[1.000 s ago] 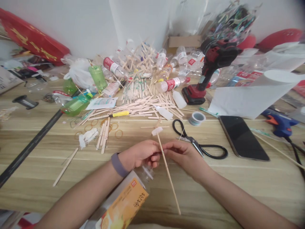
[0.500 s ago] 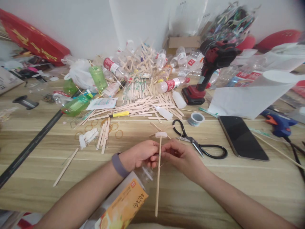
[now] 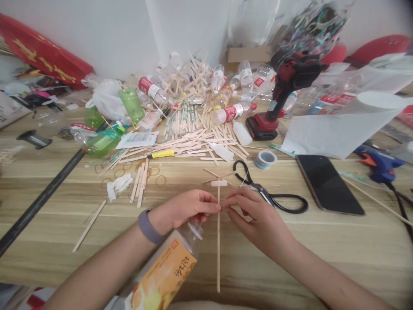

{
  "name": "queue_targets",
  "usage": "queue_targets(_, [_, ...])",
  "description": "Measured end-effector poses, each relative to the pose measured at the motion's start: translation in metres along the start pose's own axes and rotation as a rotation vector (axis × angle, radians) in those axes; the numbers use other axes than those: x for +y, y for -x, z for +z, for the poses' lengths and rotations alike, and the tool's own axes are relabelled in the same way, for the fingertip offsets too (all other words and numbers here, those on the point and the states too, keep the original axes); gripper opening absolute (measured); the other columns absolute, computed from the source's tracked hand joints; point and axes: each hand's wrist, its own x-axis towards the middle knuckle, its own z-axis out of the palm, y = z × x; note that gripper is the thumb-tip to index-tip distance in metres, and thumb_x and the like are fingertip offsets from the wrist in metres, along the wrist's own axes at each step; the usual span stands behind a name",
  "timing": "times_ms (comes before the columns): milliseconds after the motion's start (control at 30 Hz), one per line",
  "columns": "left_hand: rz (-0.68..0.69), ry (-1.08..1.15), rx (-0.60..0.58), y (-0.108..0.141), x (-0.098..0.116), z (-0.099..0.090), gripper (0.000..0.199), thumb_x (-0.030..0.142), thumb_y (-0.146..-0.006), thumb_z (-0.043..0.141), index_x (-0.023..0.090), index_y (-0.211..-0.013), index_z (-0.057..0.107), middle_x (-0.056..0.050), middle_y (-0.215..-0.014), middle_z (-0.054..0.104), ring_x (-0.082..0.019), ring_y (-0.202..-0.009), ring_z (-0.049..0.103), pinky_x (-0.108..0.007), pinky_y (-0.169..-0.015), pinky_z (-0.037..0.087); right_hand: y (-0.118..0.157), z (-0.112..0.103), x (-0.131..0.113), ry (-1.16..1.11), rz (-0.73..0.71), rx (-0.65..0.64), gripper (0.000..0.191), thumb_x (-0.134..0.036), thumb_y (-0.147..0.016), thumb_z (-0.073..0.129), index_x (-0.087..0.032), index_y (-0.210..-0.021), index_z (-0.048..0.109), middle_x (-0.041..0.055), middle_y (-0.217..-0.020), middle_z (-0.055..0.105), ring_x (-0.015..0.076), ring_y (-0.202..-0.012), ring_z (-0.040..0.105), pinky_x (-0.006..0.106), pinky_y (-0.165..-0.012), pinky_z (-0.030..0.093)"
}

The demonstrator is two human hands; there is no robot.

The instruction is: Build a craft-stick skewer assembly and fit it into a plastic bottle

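My left hand (image 3: 193, 209) is closed, its thumb and finger pinching a thin wooden stick (image 3: 218, 249). The stick hangs nearly upright over the table. A white cap-like disc (image 3: 219, 183) sits at its upper end, with crossed flat wooden sticks (image 3: 213, 173) just beyond it. From the right, my right hand (image 3: 253, 213) comes close to the stick, thumb and fingertips drawn together. Whatever is between them is too small to make out. Below my left wrist lies a clear plastic bottle (image 3: 164, 275) with an orange label, its neck close under my left hand.
Black-handled scissors (image 3: 288, 203), a wire spool (image 3: 265, 159) and a phone (image 3: 331, 185) lie to the right. Behind are heaped craft sticks (image 3: 193, 144), bottles and a red-black cordless drill (image 3: 274, 101). Rubber bands (image 3: 160, 181) and loose sticks (image 3: 140, 183) lie left.
The wooden stick has swung to a more upright position and its disc sits slightly lower. My left thumb now extends onto the stick; my right fingertips have shifted slightly right.
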Motion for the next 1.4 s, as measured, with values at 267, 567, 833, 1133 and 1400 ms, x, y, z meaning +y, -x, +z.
queue_targets(267, [-0.004,-0.046,0.035,-0.003,-0.003,0.003,0.038,0.048,-0.066,0.071,0.016,-0.068,0.05,0.008,-0.053,0.046,-0.005,-0.044,0.038,-0.02,-0.045,0.026,0.001,-0.005,-0.002,-0.02,-0.141,0.103,0.015,-0.008,-0.083,0.054,-0.02,-0.081,0.062,0.0056,-0.09,0.066,0.0167,-0.085,0.063,0.028,-0.074,0.051])
queue_targets(567, [0.031,-0.125,0.052,-0.002,-0.003,0.004,0.039,0.052,-0.068,0.067,0.017,-0.07,0.049,0.008,-0.052,0.044,-0.005,-0.044,0.036,-0.021,-0.045,0.023,-0.001,-0.011,0.0,-0.084,-0.166,0.006,0.015,-0.008,-0.087,0.052,-0.021,-0.085,0.059,0.0049,-0.097,0.07,0.0139,-0.084,0.064,0.023,-0.068,0.05])
queue_targets(833, [0.11,-0.217,0.038,0.0,-0.001,0.003,0.041,0.055,-0.077,0.061,0.014,-0.079,0.057,0.007,-0.055,0.043,-0.007,-0.048,0.036,-0.022,-0.047,0.025,-0.013,-0.011,0.005,-0.008,-0.235,-0.12,0.017,-0.013,-0.094,0.041,-0.021,-0.096,0.056,0.0061,-0.09,0.072,0.0162,-0.08,0.068,0.025,-0.067,0.051])
queue_targets(1133, [0.133,-0.247,-0.008,-0.001,-0.005,-0.002,0.039,0.053,-0.082,0.059,0.014,-0.087,0.062,0.006,-0.056,0.043,-0.008,-0.05,0.037,-0.022,-0.048,0.027,-0.014,-0.01,0.011,0.069,-0.255,-0.195,0.02,-0.016,-0.096,0.039,-0.019,-0.106,0.056,0.0096,-0.101,0.072,0.0187,-0.089,0.07,0.028,-0.073,0.054])
queue_targets(1400, [0.117,-0.204,-0.023,0.0,-0.003,0.0,0.035,0.048,-0.076,0.064,0.014,-0.085,0.06,0.006,-0.063,0.043,-0.007,-0.051,0.035,-0.021,-0.049,0.028,-0.012,-0.012,0.01,0.057,-0.252,-0.201,0.016,-0.014,-0.095,0.039,-0.02,-0.097,0.054,0.01,-0.106,0.072,0.0183,-0.085,0.071,0.027,-0.069,0.054])
